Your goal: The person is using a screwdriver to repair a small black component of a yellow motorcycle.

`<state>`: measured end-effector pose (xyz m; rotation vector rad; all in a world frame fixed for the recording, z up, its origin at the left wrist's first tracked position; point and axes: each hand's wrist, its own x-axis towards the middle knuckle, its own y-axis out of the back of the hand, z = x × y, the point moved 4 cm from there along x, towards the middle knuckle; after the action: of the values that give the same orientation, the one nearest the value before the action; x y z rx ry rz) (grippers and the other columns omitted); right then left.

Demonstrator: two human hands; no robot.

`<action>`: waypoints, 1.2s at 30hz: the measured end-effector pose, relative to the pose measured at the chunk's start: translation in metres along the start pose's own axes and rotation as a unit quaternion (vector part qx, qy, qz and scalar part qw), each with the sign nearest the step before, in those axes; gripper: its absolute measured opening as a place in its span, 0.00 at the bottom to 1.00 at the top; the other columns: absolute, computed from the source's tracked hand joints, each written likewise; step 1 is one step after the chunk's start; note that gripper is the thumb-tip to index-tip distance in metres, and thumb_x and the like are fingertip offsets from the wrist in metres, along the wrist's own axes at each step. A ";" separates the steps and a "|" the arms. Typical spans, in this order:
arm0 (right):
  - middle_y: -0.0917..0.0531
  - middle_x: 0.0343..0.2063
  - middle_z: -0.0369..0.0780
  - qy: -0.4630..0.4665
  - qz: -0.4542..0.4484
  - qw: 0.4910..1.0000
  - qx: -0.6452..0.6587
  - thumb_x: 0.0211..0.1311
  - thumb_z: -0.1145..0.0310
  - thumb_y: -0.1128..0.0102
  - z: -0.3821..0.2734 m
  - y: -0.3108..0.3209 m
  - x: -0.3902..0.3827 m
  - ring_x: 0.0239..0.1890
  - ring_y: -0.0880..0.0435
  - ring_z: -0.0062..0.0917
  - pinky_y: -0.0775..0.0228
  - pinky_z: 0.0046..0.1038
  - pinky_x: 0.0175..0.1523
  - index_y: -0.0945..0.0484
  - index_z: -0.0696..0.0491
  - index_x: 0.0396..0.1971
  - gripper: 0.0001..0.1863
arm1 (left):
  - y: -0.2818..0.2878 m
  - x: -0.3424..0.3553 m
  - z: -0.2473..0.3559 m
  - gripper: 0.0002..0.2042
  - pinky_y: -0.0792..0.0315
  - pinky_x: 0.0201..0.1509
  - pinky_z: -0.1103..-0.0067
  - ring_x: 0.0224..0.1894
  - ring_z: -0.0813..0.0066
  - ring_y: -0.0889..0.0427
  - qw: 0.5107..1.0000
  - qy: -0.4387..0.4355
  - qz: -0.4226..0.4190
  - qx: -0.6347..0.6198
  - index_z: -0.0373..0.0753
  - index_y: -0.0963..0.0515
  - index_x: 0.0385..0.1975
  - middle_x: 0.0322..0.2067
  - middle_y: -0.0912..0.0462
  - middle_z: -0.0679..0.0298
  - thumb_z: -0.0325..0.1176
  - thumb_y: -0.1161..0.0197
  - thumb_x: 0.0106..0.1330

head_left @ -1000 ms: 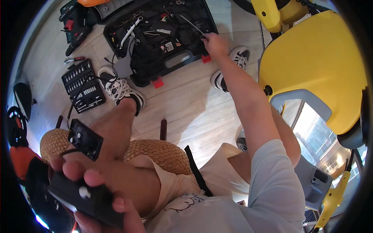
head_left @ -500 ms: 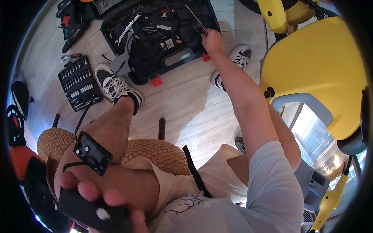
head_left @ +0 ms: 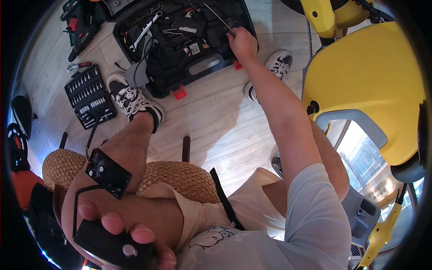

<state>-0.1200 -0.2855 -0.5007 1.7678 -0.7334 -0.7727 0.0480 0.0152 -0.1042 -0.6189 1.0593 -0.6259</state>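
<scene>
My left hand (head_left: 119,229), at the bottom left, is closed around a black box (head_left: 101,243) with a round silver knob (head_left: 129,250). A bent black cable or rod (head_left: 90,186) rises from the box toward a flat black panel (head_left: 108,173) above my left thigh. My right hand (head_left: 244,46) reaches forward over the near right corner of a black tool case (head_left: 204,67). Its fingers pinch one end of a thin metal rod (head_left: 219,18), which slants up to the left above the case. Whether the rod has a handle, my fingers hide.
A combination wrench (head_left: 146,30) and assorted tools lie in the open case. To its left are a socket set (head_left: 90,96), a ratchet (head_left: 78,66) and a power drill (head_left: 81,38). A woven stool (head_left: 177,177) is beneath me. A large yellow machine (head_left: 362,85) stands at the right.
My right hand has shifted slightly left and up with the metal rod. The black box in my left hand has moved slightly right, baring more of the bent cable or rod.
</scene>
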 end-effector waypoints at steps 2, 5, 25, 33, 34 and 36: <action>0.17 0.34 0.43 0.004 -0.007 1.000 0.002 0.59 0.61 0.37 0.001 -0.002 0.002 0.38 0.17 0.43 0.25 0.41 0.42 0.17 0.52 0.32 0.10 | 0.002 0.007 0.001 0.33 0.24 0.58 0.75 0.65 0.66 0.38 0.978 0.109 -0.020 0.174 0.43 0.47 0.67 0.60 0.40 0.65 0.19 0.42 0.63; 0.17 0.35 0.44 0.009 -0.040 0.999 -0.004 0.59 0.61 0.38 0.002 -0.005 0.006 0.39 0.17 0.42 0.24 0.41 0.44 0.17 0.52 0.32 0.10 | -0.004 0.002 -0.006 0.33 0.25 0.58 0.75 0.65 0.66 0.38 0.999 0.020 -0.047 0.017 0.42 0.47 0.67 0.60 0.40 0.65 0.19 0.42 0.63; 0.15 0.30 0.50 0.017 -0.125 0.992 0.005 0.51 0.69 0.34 0.046 0.050 0.000 0.36 0.15 0.45 0.23 0.40 0.41 0.18 0.57 0.36 0.12 | 0.018 -0.022 0.017 0.29 0.46 0.69 0.61 0.66 0.58 0.37 0.974 0.225 0.038 -0.012 0.42 0.34 0.57 0.59 0.33 0.58 0.25 0.37 0.52; 0.15 0.35 0.47 -0.043 -0.141 0.965 -0.216 0.64 0.66 0.51 0.053 -0.006 -0.014 0.39 0.15 0.45 0.23 0.46 0.43 0.18 0.53 0.36 0.12 | 0.037 0.000 -0.005 0.32 0.33 0.63 0.64 0.61 0.51 0.30 0.968 0.213 -0.128 -0.043 0.40 0.35 0.60 0.58 0.30 0.52 0.28 0.36 0.51; 0.15 0.34 0.48 -0.037 -0.095 0.981 -0.167 0.64 0.65 0.51 0.055 -0.010 -0.012 0.38 0.15 0.45 0.23 0.46 0.42 0.18 0.53 0.34 0.12 | 0.035 0.005 -0.009 0.34 0.27 0.57 0.67 0.57 0.54 0.25 0.989 0.036 -0.137 0.047 0.38 0.39 0.63 0.53 0.26 0.51 0.26 0.38 0.52; 0.16 0.32 0.49 0.053 -0.013 0.990 -0.131 0.64 0.64 0.52 0.059 -0.019 -0.012 0.37 0.16 0.45 0.25 0.45 0.40 0.18 0.53 0.35 0.13 | 0.027 0.002 -0.006 0.33 0.27 0.57 0.66 0.55 0.56 0.23 0.993 -0.023 -0.060 0.104 0.36 0.37 0.60 0.51 0.24 0.52 0.26 0.34 0.52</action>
<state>-0.1714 -0.3038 -0.5322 1.5694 -0.5143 -0.7508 0.0473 0.0309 -0.1274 -0.5148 0.9039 -0.8114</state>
